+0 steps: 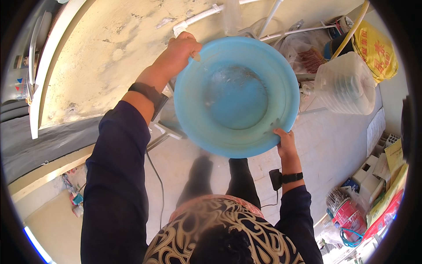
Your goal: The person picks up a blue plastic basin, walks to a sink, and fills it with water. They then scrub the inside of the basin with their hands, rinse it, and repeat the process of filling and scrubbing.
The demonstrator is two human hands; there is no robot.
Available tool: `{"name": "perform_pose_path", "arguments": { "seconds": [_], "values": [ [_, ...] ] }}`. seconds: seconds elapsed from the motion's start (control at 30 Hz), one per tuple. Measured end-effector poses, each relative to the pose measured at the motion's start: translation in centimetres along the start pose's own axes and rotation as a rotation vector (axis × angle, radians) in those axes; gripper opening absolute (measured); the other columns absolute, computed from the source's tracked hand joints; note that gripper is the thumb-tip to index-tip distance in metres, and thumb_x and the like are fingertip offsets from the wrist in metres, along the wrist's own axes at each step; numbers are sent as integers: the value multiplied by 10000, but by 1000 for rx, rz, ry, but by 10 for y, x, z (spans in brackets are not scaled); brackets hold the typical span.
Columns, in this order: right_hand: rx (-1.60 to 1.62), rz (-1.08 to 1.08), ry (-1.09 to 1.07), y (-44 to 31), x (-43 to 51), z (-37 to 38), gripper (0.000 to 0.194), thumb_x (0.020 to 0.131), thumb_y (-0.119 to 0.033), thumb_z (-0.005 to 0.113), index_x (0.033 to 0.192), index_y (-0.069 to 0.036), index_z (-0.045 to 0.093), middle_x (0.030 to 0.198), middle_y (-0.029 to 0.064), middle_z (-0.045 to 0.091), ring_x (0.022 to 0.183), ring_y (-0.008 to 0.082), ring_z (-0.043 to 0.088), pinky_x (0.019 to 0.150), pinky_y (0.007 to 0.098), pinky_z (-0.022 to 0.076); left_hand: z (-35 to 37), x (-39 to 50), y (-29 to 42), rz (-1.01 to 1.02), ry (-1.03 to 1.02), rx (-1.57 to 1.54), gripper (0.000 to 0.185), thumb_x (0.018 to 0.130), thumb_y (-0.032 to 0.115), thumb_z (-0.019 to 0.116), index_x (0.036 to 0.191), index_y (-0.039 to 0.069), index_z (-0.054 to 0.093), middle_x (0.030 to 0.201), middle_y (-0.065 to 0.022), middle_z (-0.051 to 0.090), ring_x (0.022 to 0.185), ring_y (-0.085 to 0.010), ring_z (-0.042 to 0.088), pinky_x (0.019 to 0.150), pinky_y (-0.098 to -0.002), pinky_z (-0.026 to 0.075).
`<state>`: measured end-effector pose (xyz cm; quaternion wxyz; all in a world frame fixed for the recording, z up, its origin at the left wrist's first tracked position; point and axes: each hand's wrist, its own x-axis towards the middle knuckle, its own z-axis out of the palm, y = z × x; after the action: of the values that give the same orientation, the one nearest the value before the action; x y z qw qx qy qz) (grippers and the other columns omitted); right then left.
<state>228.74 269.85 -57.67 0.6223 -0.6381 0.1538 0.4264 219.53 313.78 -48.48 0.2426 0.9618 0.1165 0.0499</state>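
A large round blue plastic basin (239, 112) is held up in front of me above the floor, its inside facing my view. Dark specks and pale residue mark its bottom, and a few dark smudges show near the lower right rim. My left hand (184, 49) is closed at the upper left rim, with a small yellowish bit by its fingers that I cannot identify. At the lower right rim my right hand (286, 140) grips the edge, thumb on the inner side and the other fingers mostly hidden. Both wrists wear black straps with small devices.
White pipes (201, 16) run along the stained yellow wall (115, 59). Stacked clear plastic containers (346, 84) and a yellow sack (376, 49) stand at right. A red bucket (351, 213) sits lower right. A cable (158, 178) trails across the tiled floor (316, 145) beside my legs.
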Motion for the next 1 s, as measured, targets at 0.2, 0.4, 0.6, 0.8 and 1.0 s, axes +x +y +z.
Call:
{"name": "perform_pose_path", "arguments": {
  "seconds": [0.2,0.4,0.6,0.8,1.0],
  "values": [
    [17,-30,38,-4,-31,-47,424,848,-5,605,1250,116,552,1169,154,635,1052,265,635,917,372,512,-4,-4,-5,77,-31,1,282,729,-179,505,850,60,594,1004,-76,647,1264,-318,494,985,-429,442],
    [75,-25,83,15,-78,-94,476,859,15,534,1324,110,510,1260,180,612,1120,308,617,977,406,491,-20,-22,23,83,237,-46,275,862,-106,551,1026,75,678,1269,-93,669,1351,-299,483,1068,-384,452],
    [227,34,-45,53,-90,-83,467,855,-6,526,1310,100,511,1265,179,608,1137,307,604,1014,430,488,-76,-126,61,-305,293,-191,248,946,12,595,1147,98,710,1251,-79,680,1176,-203,629,1008,-333,487],
    [478,-44,99,67,-64,-79,403,886,-57,575,1268,66,543,1225,144,621,1111,287,609,986,421,492,-63,-235,88,-531,369,-369,171,989,12,566,1085,22,708,1102,-108,723,1010,-155,664,932,-284,495],
    [465,-227,199,56,-120,-133,474,853,9,570,1315,81,496,1244,138,589,1151,286,583,997,431,482,-34,-293,103,-555,271,-534,150,975,-16,568,1029,12,706,999,-71,735,914,-118,662,860,-250,499]
  ]
}}
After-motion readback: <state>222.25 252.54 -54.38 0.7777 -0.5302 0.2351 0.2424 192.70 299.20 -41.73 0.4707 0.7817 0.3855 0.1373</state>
